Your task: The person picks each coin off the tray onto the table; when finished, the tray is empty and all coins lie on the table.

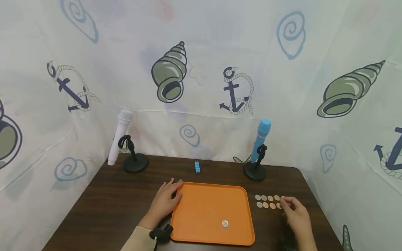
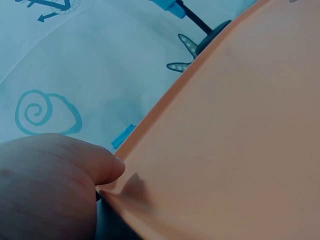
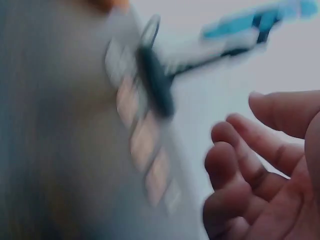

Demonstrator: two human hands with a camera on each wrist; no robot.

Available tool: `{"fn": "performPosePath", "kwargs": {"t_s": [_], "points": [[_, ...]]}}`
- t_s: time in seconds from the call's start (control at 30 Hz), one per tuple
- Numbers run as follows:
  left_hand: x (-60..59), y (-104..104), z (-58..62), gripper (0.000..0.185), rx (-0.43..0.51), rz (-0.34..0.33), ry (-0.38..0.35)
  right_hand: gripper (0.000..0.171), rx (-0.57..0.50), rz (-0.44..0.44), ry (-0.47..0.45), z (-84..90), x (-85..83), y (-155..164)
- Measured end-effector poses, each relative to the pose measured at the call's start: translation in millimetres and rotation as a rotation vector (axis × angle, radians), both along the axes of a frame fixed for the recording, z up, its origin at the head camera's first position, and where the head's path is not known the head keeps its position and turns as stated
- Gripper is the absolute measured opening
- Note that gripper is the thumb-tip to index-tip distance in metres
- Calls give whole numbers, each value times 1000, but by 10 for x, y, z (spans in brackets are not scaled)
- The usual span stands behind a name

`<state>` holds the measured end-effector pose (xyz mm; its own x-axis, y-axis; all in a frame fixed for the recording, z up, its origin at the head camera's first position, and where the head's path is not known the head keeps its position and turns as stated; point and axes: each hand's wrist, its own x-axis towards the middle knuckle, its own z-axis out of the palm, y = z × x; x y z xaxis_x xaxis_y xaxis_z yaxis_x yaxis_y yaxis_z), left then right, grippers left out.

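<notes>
My left hand (image 1: 165,200) rests with fingers extended against the upper left corner of an orange tray (image 1: 207,209); in the left wrist view a fingertip (image 2: 112,167) touches the rim. On the tray's lower right part lies a single shiny silver disc (image 1: 225,223). To the right of the tray, silver and copper-coloured coins (image 1: 265,205) lie flat on the table in two rows. My right hand (image 1: 295,212) is at the right end of these rows and covers part of them. In the blurred right wrist view its fingers (image 3: 222,162) bend loosely, thumb apart, nothing between them.
A blue microphone (image 1: 260,139) leans on a black stand (image 1: 254,171) at the back right. At the back left are a white microphone (image 1: 120,136) and another black stand (image 1: 135,163). A small blue block (image 1: 197,167) lies behind the tray on the dark table (image 1: 110,202).
</notes>
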<state>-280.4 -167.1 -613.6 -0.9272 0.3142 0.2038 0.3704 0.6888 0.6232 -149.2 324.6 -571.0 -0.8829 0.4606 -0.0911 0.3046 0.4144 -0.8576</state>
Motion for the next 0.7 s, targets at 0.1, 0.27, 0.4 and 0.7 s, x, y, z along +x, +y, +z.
{"fn": "performPosePath", "kwargs": {"t_s": [0.1, 0.27, 0.4, 0.7], "points": [[9, -6, -5, 54, -6, 8, -9, 32, 59, 204, 7, 206, 1, -295], [13, -8, 3, 54, -5, 6, -4, 21, 169, 642, 76, 431, -62, -861], [14, -11, 10, 54, -7, 17, -7, 21, 230, 835, 52, 402, -155, -1242], [6, -16, 15, 54, 4, -2, -40, 17, 296, 871, 1, -2, -248, -1487]]}}
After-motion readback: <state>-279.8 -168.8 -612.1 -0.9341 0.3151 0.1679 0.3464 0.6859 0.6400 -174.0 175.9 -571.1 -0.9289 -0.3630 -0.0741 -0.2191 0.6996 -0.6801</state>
